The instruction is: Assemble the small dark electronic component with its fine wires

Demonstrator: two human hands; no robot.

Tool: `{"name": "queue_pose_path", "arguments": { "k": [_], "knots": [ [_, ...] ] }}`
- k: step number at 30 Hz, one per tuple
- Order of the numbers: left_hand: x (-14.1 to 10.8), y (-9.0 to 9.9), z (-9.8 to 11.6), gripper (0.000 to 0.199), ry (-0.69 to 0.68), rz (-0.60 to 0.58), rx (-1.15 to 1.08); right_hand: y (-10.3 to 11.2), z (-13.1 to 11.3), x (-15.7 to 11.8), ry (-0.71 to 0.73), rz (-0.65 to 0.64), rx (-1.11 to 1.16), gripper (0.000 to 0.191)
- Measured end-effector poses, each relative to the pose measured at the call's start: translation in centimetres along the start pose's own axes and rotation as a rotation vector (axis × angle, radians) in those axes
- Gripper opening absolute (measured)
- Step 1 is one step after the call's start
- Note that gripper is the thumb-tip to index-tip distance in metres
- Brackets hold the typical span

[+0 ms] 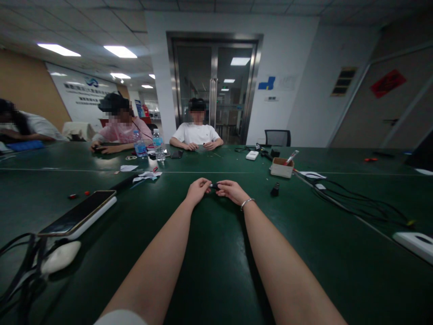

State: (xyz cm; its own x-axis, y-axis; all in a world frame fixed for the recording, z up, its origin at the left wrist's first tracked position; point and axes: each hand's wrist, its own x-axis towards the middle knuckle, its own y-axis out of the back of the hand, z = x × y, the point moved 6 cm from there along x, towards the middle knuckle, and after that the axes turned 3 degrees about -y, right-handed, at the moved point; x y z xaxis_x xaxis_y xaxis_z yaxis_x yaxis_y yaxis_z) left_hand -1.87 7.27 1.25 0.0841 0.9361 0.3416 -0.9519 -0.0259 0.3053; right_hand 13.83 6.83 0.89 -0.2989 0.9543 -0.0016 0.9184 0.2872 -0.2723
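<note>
My left hand and my right hand meet above the green table, with arms stretched forward. Between their fingertips is a small dark stick-like object with a pale, shiny end on the left. The left fingers pinch the pale end, while the right fingers close on the dark end. The object is too small for me to tell its kind, and the fingers cover part of it. A bracelet circles my right wrist. To the right of that hand, a small black object rests on the table.
Left on the green table lie a phone on a white box, a white mouse-shaped object and cables. Bottles and paper scraps lie beyond. Rightward are a small box and black cables. Several people sit opposite.
</note>
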Motion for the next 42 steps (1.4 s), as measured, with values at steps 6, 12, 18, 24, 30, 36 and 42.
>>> {"name": "queue_pose_path", "arguments": {
  "k": [6,12,18,24,30,36,42],
  "knots": [
    [0.0,-0.3,-0.1,0.031,0.025,-0.048,-0.096,0.3,0.1,0.1,-0.002,0.029,0.002,0.012],
    [0.3,-0.2,-0.7,0.037,0.046,-0.040,0.084,0.1,0.0,0.0,-0.009,0.014,-0.008,0.013],
    [0.0,-0.1,0.0,0.053,0.000,-0.064,0.221,0.1,0.1,0.1,-0.015,-0.025,-0.015,0.015],
    [-0.1,0.2,0.3,0.040,-0.047,-0.004,0.176,0.2,0.2,0.2,-0.011,-0.014,-0.008,0.015],
    [0.5,0.0,-0.4,0.028,-0.064,0.008,-0.034,0.2,0.1,0.1,-0.011,0.010,-0.004,0.014],
    [0.2,-0.1,0.1,0.021,-0.013,-0.038,-0.160,0.3,0.1,0.2,0.003,0.017,-0.002,0.012],
    [0.0,0.1,0.3,0.017,0.020,-0.012,-0.115,0.3,0.0,0.0,0.004,0.016,-0.005,0.013]
  ]
}}
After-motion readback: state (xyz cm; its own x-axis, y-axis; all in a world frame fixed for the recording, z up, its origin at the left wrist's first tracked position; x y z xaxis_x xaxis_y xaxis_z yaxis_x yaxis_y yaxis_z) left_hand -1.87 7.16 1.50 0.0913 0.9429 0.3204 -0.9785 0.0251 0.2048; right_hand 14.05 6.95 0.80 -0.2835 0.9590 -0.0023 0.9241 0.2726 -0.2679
